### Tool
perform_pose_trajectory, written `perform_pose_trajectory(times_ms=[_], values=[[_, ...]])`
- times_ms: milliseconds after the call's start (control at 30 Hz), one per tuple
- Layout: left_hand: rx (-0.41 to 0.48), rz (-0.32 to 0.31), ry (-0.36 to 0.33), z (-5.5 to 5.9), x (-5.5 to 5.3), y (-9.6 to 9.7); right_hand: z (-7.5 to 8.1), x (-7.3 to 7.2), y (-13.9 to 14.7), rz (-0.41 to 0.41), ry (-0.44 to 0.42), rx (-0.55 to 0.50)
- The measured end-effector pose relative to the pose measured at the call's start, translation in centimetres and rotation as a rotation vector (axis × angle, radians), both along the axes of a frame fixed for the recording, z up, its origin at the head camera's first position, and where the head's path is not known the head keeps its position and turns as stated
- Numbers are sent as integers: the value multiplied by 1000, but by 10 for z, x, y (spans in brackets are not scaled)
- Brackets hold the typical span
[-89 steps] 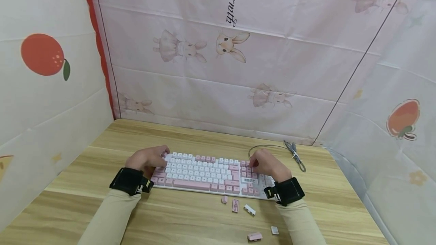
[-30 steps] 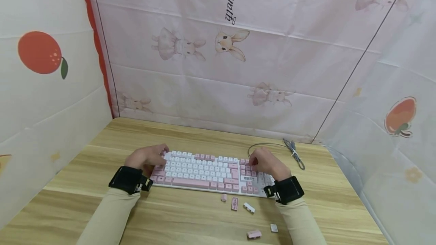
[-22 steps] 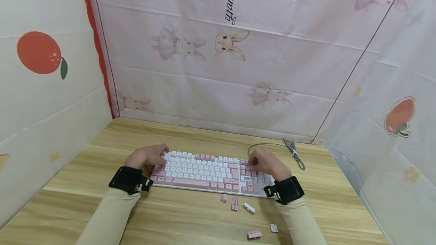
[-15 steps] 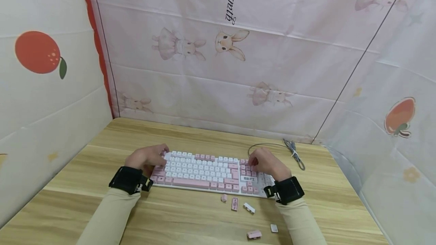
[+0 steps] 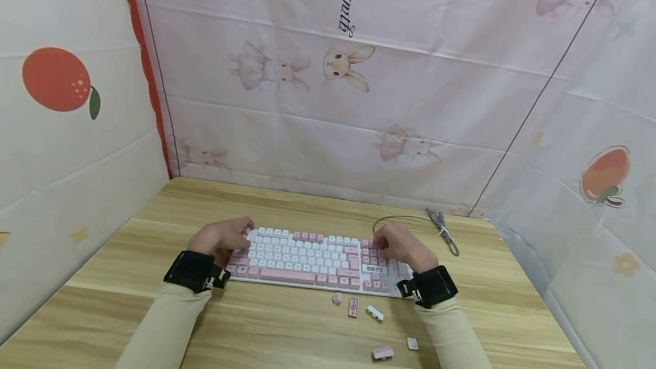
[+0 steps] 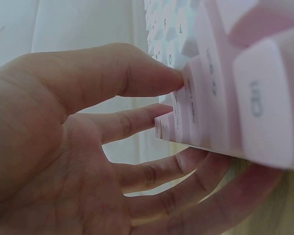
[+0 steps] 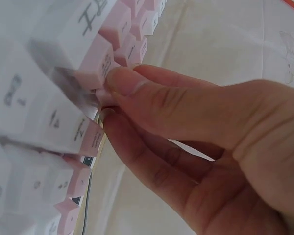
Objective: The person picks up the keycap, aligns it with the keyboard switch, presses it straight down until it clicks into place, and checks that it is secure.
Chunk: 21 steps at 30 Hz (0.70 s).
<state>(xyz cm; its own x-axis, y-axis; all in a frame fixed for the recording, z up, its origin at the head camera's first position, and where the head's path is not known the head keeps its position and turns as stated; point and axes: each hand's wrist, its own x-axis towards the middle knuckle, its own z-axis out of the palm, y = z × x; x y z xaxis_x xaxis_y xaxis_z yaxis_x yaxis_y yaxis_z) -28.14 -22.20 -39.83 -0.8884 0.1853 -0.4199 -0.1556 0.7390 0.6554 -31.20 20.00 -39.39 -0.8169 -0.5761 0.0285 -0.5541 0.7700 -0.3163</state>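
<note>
A pink and white keyboard (image 5: 287,261) lies on the wooden table. My left hand (image 5: 220,238) holds its left end. In the left wrist view the thumb (image 6: 157,81) presses on the pink edge keys near the Ctrl key (image 6: 259,98), while the other fingers run along and below the side. Over the pink keys at the upper right is my right hand (image 5: 402,246). Seen from the right wrist, its thumb (image 7: 137,90) and index finger pinch a small pink keycap (image 7: 106,97) among neighbouring keys. The thumb hides part of that cap.
Loose keycaps lie in front of the keyboard: a small pink one (image 5: 336,298), a long pink one (image 5: 353,307), a white one (image 5: 374,313), a small white one (image 5: 412,343) and another pink one (image 5: 382,353). A bundled grey cable (image 5: 443,232) lies behind.
The head view has shifted slightly since the oldest frame. Both hands stay at the same spots on the keyboard, and the loose keycaps have not moved.
</note>
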Motion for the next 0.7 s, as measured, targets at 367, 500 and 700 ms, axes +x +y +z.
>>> perform_pose_trajectory(times_ms=[367,500,700], values=[[4,-2,-4,1,0,0,-1,-2,-2,-92,-34,23],[6,-8,0,1,0,0,-1,-2,-1,-107,-32,23],[0,-13,7,2,1,0,-2,-2,-2,-120,-24,31]])
